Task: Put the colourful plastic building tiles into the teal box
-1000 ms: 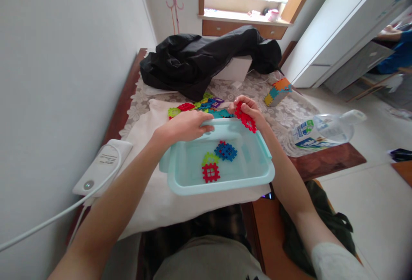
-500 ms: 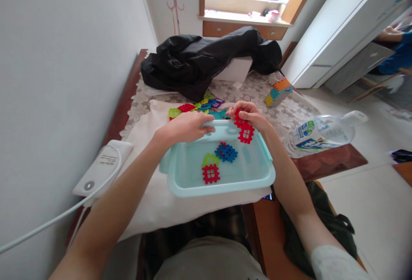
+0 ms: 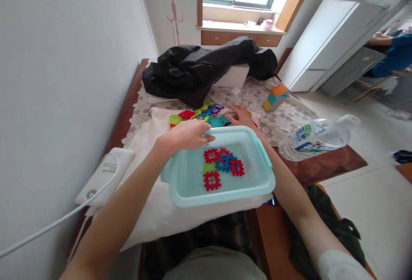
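My left hand (image 3: 185,135) grips the far rim of a light-blue plastic tub (image 3: 222,201), thumb and fingers closed over its edge. Inside lie several window-shaped interlocking toy blocks: a red block (image 3: 212,180) at the front, a green block (image 3: 210,167) partly under it, and blue blocks (image 3: 224,164) with more red ones around them. Beyond the tub, my right hand (image 3: 241,118) reaches to the right end of a pile of colourful blocks (image 3: 216,121). Its fingers are curved and apart, with no block visible in them.
A clear plastic bottle (image 3: 317,136) lies at the right side of the table. Farther back are a foam-tile box (image 3: 276,98) and a black cloth (image 3: 199,67) over a white box. A white power strip (image 3: 106,175) with a cable sits at left. Another person's blue sleeve (image 3: 394,55) shows far right.
The red blocks from my right hand now lie in the tub with the others. That hand has moved back to the pile beyond the rim. My left hand keeps its grip.
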